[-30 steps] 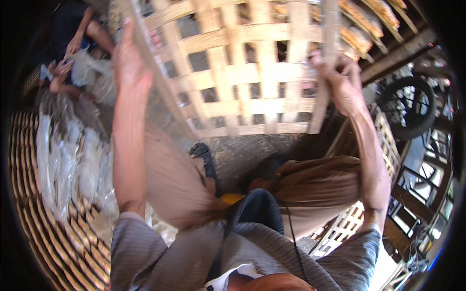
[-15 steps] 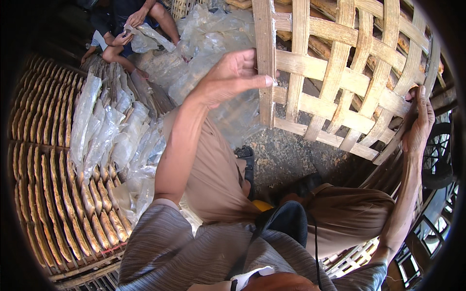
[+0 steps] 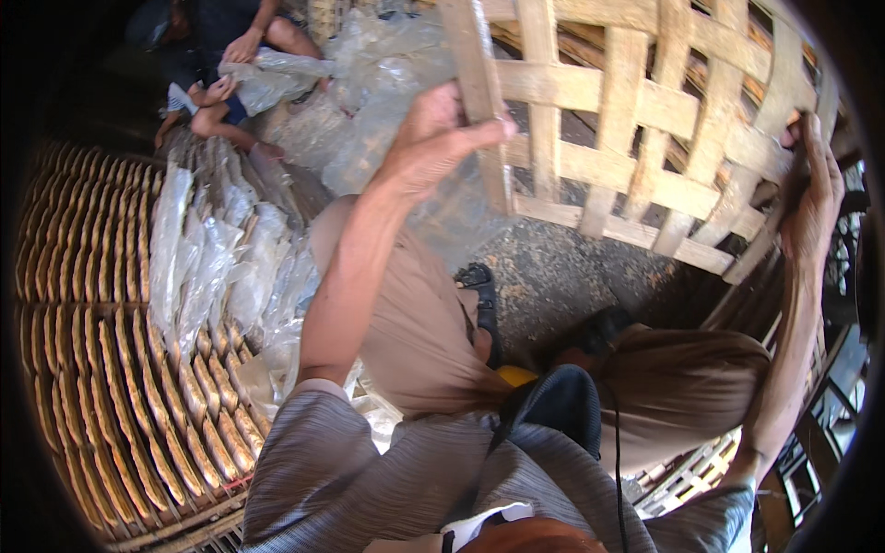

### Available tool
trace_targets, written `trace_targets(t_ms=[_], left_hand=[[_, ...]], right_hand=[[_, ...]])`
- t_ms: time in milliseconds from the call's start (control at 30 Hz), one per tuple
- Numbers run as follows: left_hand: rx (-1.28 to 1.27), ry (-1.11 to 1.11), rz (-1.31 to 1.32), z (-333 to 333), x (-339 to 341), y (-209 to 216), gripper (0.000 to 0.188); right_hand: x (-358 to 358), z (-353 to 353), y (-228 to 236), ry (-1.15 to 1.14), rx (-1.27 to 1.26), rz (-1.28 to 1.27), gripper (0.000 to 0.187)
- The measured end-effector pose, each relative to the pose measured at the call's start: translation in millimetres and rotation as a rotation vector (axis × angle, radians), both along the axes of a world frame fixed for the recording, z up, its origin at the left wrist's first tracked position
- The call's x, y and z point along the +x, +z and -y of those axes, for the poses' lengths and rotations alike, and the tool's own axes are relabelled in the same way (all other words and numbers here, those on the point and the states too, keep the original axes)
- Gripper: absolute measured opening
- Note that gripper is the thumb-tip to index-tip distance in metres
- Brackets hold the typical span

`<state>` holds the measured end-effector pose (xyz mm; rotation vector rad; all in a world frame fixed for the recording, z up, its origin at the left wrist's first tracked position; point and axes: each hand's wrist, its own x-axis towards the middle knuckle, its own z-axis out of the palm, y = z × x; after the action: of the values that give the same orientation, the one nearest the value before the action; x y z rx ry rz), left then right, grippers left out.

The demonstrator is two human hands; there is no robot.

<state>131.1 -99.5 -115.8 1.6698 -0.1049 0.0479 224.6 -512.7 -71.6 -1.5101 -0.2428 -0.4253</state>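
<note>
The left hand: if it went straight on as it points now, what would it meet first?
Most likely the wooden edge bar of the woven panel, which the left hand is touching; depth beyond it is unclear.

Woven lattice panel (image 3: 666, 109): upper part cut off by the top edge. Left hand (image 3: 429, 143): fingers partly hidden behind the panel's left upright. Right hand (image 3: 813, 198): palm partly lost in shadow. Co-worker (image 3: 217, 26): head not discernible in upper darkness. Slatted rack (image 3: 97, 369): outer rows fade into the dark rim; contents not identifiable
</note>
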Motion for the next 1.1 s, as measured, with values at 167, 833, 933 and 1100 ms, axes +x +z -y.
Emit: trace_targets(t_ms=[167,833,933,1100], left_hand=[[0.055,0.001,-0.070,7,-1,12,0.045],[-0.149,-0.027,-0.265,31,-58,-21,0.037],[-0.349,0.098,-0.289,57,-97,-54,0.033],[-0.491,0.101,-0.232,73,-150,-83,0.026]], right_hand=[[-8,-7,7,0.002,-0.071,-0.052,0.035],[-20,-19,18,0.115,-0.085,-0.039,0.044],[-23,-22,18,0.193,-0.221,-0.163,0.049],[-28,-26,10,0.402,-0.273,-0.343,0.049]])
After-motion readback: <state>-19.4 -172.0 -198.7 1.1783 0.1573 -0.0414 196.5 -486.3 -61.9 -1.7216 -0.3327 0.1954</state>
